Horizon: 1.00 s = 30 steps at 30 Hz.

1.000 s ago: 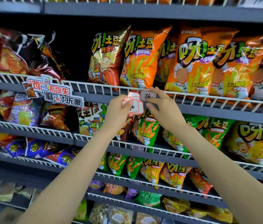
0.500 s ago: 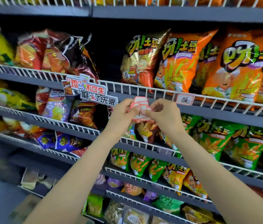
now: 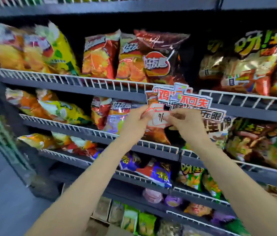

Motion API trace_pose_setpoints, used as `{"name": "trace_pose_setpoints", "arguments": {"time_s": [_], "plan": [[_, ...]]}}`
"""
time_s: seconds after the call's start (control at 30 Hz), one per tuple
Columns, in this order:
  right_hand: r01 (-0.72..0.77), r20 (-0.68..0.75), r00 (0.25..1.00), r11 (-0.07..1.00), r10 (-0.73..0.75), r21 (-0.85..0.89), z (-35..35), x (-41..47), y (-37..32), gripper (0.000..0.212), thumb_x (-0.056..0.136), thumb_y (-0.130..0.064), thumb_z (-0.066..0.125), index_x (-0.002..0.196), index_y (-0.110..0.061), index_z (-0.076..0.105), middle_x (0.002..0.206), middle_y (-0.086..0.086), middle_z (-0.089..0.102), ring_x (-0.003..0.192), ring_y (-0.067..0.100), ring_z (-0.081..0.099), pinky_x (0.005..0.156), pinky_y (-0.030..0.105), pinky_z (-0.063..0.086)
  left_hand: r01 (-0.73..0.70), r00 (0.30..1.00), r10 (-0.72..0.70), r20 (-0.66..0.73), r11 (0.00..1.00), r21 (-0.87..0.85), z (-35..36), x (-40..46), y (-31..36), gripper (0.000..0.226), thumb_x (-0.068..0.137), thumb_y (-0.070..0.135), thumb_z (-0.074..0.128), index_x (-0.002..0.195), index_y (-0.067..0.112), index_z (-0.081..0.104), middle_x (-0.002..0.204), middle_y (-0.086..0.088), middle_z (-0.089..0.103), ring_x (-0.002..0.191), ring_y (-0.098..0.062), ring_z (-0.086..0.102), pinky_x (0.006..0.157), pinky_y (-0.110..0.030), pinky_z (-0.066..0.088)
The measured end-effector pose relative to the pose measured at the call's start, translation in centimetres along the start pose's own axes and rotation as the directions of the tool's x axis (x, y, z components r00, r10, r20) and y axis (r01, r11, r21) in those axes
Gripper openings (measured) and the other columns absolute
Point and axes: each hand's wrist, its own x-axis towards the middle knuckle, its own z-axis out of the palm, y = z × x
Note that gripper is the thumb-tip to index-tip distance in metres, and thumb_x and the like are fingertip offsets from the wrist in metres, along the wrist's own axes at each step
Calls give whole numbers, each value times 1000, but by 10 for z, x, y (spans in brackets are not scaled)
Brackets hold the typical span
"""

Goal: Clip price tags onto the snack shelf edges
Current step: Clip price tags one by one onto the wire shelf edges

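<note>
My left hand (image 3: 135,122) grips a small stack of white, red-edged price tags (image 3: 154,109) in front of the snack shelves. One tag (image 3: 158,120) with dark handwriting sticks out to the right, and my right hand (image 3: 184,124) pinches its right edge. Both hands hover just below the white wire rail of the shelf edge (image 3: 114,84), not touching it. The picture is blurred by head motion.
A red and white promotional sign (image 3: 192,99) is clipped to the rail right above my hands. Chip bags (image 3: 143,55) fill several shelves. Lower wire rails (image 3: 83,129) run below. The shelf's dark end post (image 3: 6,133) and grey floor (image 3: 1,193) lie at left.
The view has swung left along the shelves. My hands stayed together, and the right hand has drawn one tag out of the stack the left hand holds.
</note>
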Motion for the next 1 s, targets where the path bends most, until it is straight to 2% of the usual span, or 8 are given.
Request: {"name": "trace_pose_setpoints", "arguments": {"time_s": [0.07, 0.17, 0.4, 0.57, 0.7, 0.77, 0.87, 1.0], "plan": [[-17, 3, 1000, 999, 17, 40, 26, 6, -11, 19, 84, -6, 66, 69, -18, 65, 66, 0, 65, 61, 19, 64, 63, 32, 54, 5, 1000, -6, -12, 998, -63, -25, 6, -15, 23, 97, 15, 45, 109, 8, 63, 81, -14, 60, 75, -13, 50, 79, -41, 49], [-9, 11, 1000, 998, 8, 62, 55, 19, -26, 20, 85, -7, 66, 70, -20, 66, 65, 1, 66, 56, 10, 64, 53, 19, 48, 16, 998, -24, -60, 992, -126, -53, 19, -31, 23, 97, 10, 45, 108, -3, 60, 66, 3, 51, 64, -3, 44, 76, -34, 47], [18, 70, 997, 999, -21, 49, 116, 65, -42, 21, 84, -6, 67, 70, -21, 60, 60, -1, 61, 49, 1, 60, 52, 15, 48, -81, 993, 77, -88, 996, -37, -110, 42, -66, 30, 90, 37, 45, 101, 16, 65, 98, -25, 64, 93, -41, 60, 78, -56, 51], [64, 77, 995, 998, -64, -4, 180, 94, -55, 22, 86, -10, 65, 71, -24, 56, 63, -4, 63, 60, 13, 66, 68, 34, 52, -74, 981, 83, -172, 995, 63, -168, 61, -96, 28, 93, 29, 48, 99, 7, 64, 85, -24, 64, 73, -32, 58, 69, -46, 50], [102, -3, 995, 994, -102, -50, 228, 116, -73, 17, 90, -13, 59, 77, -19, 50, 69, 0, 61, 56, 5, 57, 60, 22, 45, -35, 967, 74, -242, 986, 162, -215, 82, -126, 23, 97, 20, 47, 94, 2, 61, 68, -15, 56, 60, -16, 43, 60, -31, 35], [116, -51, 992, 992, -118, -40, 250, 125, -82, 14, 89, -9, 59, 84, -17, 48, 70, -4, 58, 61, 11, 57, 60, 22, 43, -21, 964, 68, -256, 983, 181, -237, 96, -139, 23, 97, 19, 46, 108, 5, 61, 81, -4, 62, 68, -10, 50, 63, -25, 36], [105, -132, 985, 994, -109, -34, 281, 134, -91, 22, 86, -5, 60, 97, -20, 49, 73, 0, 58, 70, 25, 62, 62, 33, 49, -9, 967, 54, -249, 984, 178, -264, 116, -153, 37, 97, 17, 46, 133, 8, 48, 123, -3, 58, 111, -13, 54, 82, -8, 35], [51, -237, 969, 994, -74, -101, 307, 139, -98, 24, 86, -5, 60, 101, -24, 57, 75, -5, 59, 71, 19, 63, 61, 29, 49, -95, 984, 116, -137, 983, 155, -278, 131, -169, 42, 96, 17, 48, 138, 9, 43, 132, -9, 56, 117, -20, 54, 95, -25, 41]]}}
